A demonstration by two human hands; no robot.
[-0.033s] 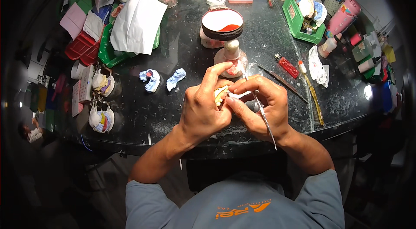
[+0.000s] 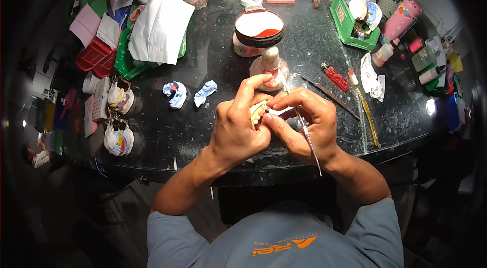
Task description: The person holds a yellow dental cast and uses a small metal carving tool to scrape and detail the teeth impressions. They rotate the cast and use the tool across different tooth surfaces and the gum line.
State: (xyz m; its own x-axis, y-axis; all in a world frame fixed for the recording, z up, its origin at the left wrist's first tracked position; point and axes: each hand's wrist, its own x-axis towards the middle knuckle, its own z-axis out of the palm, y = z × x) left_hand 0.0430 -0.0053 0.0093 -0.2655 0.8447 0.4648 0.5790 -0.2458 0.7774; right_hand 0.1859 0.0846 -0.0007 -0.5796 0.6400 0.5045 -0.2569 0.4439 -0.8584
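My left hand (image 2: 238, 123) is closed around a small yellow dental model piece (image 2: 257, 111), held near the table's front edge. My right hand (image 2: 309, 123) meets it from the right, thumb and forefinger tips touching or very close to the piece. Through the right hand's fingers runs a slim metal dental carving tool (image 2: 309, 141), one end pointing down toward me and the other up and away. The fingertips partly hide the piece. Just beyond my hands stands a red-stained, squat vessel with a whitish knobbed top (image 2: 270, 60).
Behind it is a round dish of red material (image 2: 259, 25). Blue moulded pieces (image 2: 175, 95) and mounted dental models (image 2: 119, 138) lie left. A brown thin tool (image 2: 329, 94), red lighter (image 2: 336, 78) and yellow-handled brush (image 2: 366, 111) lie right. Green bins (image 2: 355, 40) stand farther back.
The near end of the metal tool has tipped very slightly left. Both hands keep practically the same place and grip.
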